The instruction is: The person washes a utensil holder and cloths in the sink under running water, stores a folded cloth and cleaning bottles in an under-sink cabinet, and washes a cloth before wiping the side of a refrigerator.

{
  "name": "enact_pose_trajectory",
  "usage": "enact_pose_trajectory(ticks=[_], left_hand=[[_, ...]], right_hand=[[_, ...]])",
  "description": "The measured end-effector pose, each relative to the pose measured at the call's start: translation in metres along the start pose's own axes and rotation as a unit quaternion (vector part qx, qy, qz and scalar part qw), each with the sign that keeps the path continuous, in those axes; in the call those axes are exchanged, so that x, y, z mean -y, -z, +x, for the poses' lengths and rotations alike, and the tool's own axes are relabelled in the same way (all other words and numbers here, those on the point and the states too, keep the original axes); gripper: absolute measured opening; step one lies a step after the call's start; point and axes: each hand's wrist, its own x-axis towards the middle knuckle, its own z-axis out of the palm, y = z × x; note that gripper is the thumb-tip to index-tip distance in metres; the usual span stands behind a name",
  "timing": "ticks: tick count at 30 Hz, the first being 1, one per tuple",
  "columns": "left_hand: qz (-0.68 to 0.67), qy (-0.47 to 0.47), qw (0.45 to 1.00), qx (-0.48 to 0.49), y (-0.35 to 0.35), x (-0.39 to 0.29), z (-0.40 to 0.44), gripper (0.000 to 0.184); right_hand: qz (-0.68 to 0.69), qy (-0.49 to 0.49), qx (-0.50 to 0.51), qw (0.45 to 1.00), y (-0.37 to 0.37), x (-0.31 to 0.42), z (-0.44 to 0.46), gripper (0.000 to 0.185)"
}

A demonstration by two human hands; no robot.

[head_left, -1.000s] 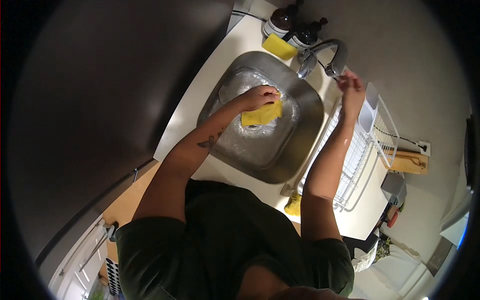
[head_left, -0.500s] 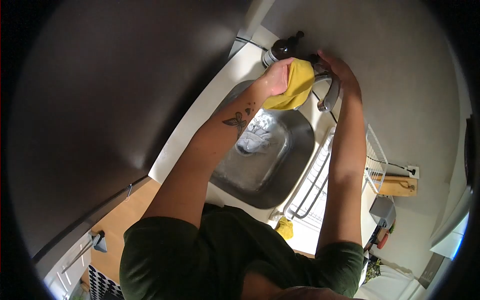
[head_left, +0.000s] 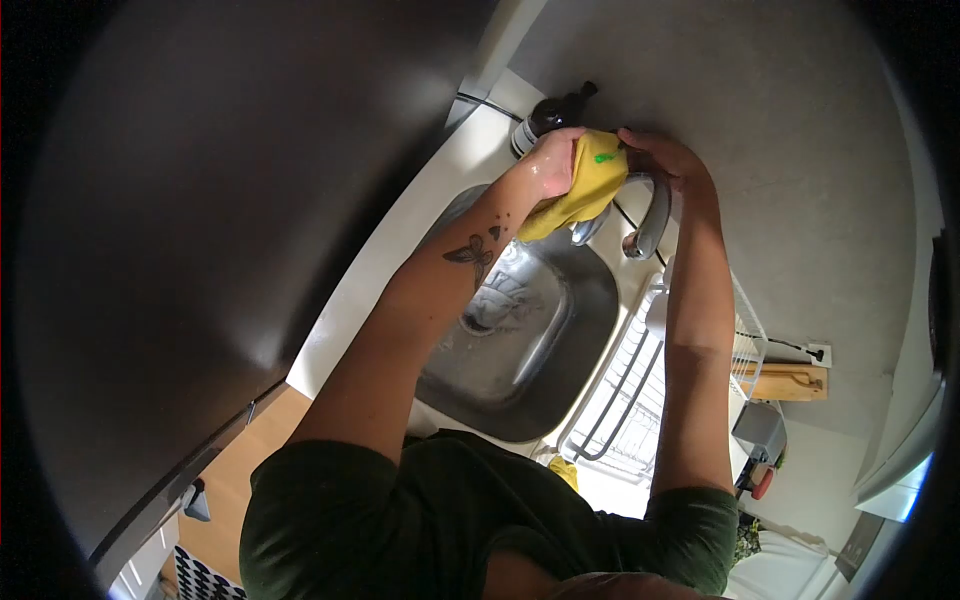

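Note:
My left hand holds a yellow cloth draped over the far end of the sink. A bright green blob, like dish soap, lies on top of the cloth. Beside it, my right hand curls over a dark soap pump, mostly hidden by the fingers. The curved metal faucet stands just below my right hand, close to the wrist. A pale wet cloth lies in the sink near the drain, partly behind my left forearm.
A dark bottle with a pump top stands left of the cloth against the wall. Right of the sink sits a dish rack. Another yellow cloth lies at the counter's front. A tall dark panel borders the left side.
The green blob has appeared on the yellow cloth. My right hand has moved closer to the cloth, its fingers now bent over the pump. The camera view has shifted slightly.

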Motion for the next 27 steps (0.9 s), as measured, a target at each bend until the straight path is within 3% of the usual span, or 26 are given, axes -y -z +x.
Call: enact_pose_trajectory(ticks=[4, 8, 10, 11, 13, 15, 16, 17, 19, 21, 27], left_hand=[[0.002, 0.009, 1.0, -0.002, 0.0, -0.003, 0.001, 0.032], [0.013, 0.028, 0.999, -0.02, -0.007, -0.005, -0.011, 0.031], [0.028, 0.03, 0.999, -0.017, 0.001, -0.003, -0.014, 0.032], [0.045, 0.029, 0.999, -0.008, -0.004, -0.004, -0.024, 0.033], [0.047, 0.016, 0.998, -0.03, -0.011, -0.006, -0.045, 0.034], [0.049, 0.02, 0.999, -0.006, -0.004, 0.0, -0.065, 0.03], [0.065, 0.02, 0.998, -0.004, 0.001, 0.0, -0.07, 0.031], [0.06, 0.026, 0.998, -0.012, 0.005, 0.004, -0.078, 0.031], [0.118, 0.042, 0.992, 0.01, 0.008, 0.006, -0.093, 0.038], [0.125, 0.067, 0.99, -0.007, 0.013, 0.017, -0.109, 0.039], [0.117, 0.135, 0.984, -0.005, 0.037, 0.047, -0.114, 0.038]], right_hand=[[-0.068, -0.003, -0.052, 0.996, -0.002, 0.001, -0.002, 0.044], [-0.044, 0.029, -0.072, 0.996, 0.0, -0.022, -0.002, 0.041], [0.087, 0.234, -0.08, 0.965, 0.007, -0.045, -0.012, 0.039], [0.088, 0.23, -0.078, 0.966, -0.002, -0.054, -0.024, 0.039], [0.188, 0.245, -0.318, 0.896, -0.022, -0.081, -0.054, 0.031], [0.185, 0.209, -0.381, 0.882, -0.045, -0.14, -0.049, 0.028], [0.168, 0.165, -0.373, 0.898, -0.059, -0.168, -0.039, 0.031], [0.222, 0.089, -0.313, 0.919, -0.081, -0.172, -0.042, 0.037], [0.283, 0.034, -0.193, 0.939, -0.112, -0.166, -0.044, 0.038], [0.43, 0.093, -0.094, 0.893, -0.113, -0.174, -0.029, 0.041], [0.343, 0.069, -0.164, 0.922, -0.101, -0.165, -0.019, 0.024]])
